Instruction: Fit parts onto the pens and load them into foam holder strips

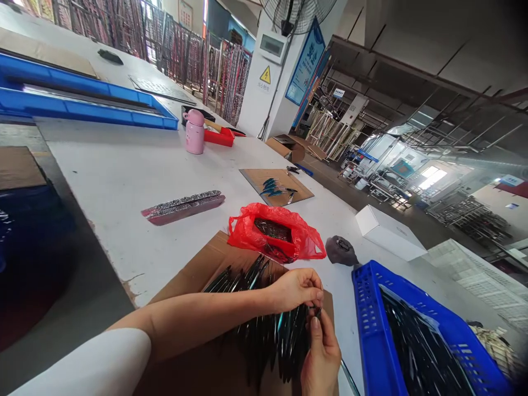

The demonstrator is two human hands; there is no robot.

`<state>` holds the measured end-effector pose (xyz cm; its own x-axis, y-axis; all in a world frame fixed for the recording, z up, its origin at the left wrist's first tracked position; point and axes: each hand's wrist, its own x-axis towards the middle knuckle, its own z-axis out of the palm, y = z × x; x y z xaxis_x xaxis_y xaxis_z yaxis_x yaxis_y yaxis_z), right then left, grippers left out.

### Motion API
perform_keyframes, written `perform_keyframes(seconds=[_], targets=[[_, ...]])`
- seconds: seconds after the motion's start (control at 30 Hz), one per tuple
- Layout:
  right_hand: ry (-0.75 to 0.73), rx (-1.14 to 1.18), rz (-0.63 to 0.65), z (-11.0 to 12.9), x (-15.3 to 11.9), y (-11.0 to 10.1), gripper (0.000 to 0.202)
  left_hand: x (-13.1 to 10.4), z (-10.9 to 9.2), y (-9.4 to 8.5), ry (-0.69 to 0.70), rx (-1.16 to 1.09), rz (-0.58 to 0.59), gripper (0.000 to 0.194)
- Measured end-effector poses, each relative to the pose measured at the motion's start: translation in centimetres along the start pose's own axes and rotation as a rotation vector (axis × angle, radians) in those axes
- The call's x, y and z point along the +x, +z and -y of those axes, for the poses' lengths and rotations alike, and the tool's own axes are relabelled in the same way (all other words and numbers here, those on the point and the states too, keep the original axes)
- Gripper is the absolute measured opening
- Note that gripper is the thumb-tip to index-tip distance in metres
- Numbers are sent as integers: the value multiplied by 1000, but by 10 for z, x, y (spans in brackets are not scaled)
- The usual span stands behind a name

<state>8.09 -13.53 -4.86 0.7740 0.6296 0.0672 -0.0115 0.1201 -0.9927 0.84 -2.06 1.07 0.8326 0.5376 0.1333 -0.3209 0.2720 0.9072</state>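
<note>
My left hand (299,289) reaches in from the left, its thumb and fingers pinched together on something too small to make out. Just below it, my right hand (324,352) is closed on a dark slender piece (317,312), whose tip shows at the fingertips. The two hands nearly touch. Beneath them, many glossy dark pointed pieces (284,341) lie fanned out on a cardboard sheet (185,278). Beyond the hands, a red plastic bag (309,242) is spread around a container of small thin metal-looking parts (272,228).
On the right stands a blue crate (367,319) full of dark slender pieces; a grey bundle (341,250) and white box (390,234) sit behind it. Farther off are a cardboard with blue pieces (272,188), a speckled strip (183,208), a pink bottle (194,135) and a blue tray (124,113).
</note>
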Motion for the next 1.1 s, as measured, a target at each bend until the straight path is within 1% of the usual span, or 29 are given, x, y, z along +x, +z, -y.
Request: perform_keyframes(seconds=[0.07,0.17,0.23,0.37,0.43,0.53,0.6,0.67,0.73,0.8,0.87,0.9,0.97,1.03,1.1], targets=[[21,57,14,2,-1,1,40,1,2,-1,25,49,-29,24],[74,151,18,3,0,2,40,0,2,-2,102,221,-74,37],[100,163,-3,3,2,1,40,-1,0,-3,169,381,-76,33],[135,171,-41,3,6,-2,41,-3,-6,-6,276,660,-70,18],[160,189,-42,4,6,-3,41,-3,-6,-7,298,720,-70,18],[171,220,-50,4,6,-4,41,-2,-6,-8,333,746,-32,24],[170,237,-60,3,5,-4,40,-3,-7,-8,367,779,-17,22],[154,242,-64,2,5,-4,40,-5,-9,-7,371,805,-25,15],[106,214,-64,1,5,-3,39,-7,-12,-5,317,724,-36,11],[59,178,-63,3,4,-1,37,-8,-14,-3,181,522,-34,14],[44,171,-69,5,2,1,36,-8,-16,-2,41,326,-28,19],[42,172,-74,6,1,2,36,-8,-16,-1,6,263,-29,21],[28,137,-85,6,-1,3,38,-8,-15,1,15,173,-46,21],[-3,53,-76,4,-2,2,40,-7,-13,2,39,62,-47,19],[-36,-18,-54,1,-2,0,42,-7,-11,3,18,-30,-34,20]])
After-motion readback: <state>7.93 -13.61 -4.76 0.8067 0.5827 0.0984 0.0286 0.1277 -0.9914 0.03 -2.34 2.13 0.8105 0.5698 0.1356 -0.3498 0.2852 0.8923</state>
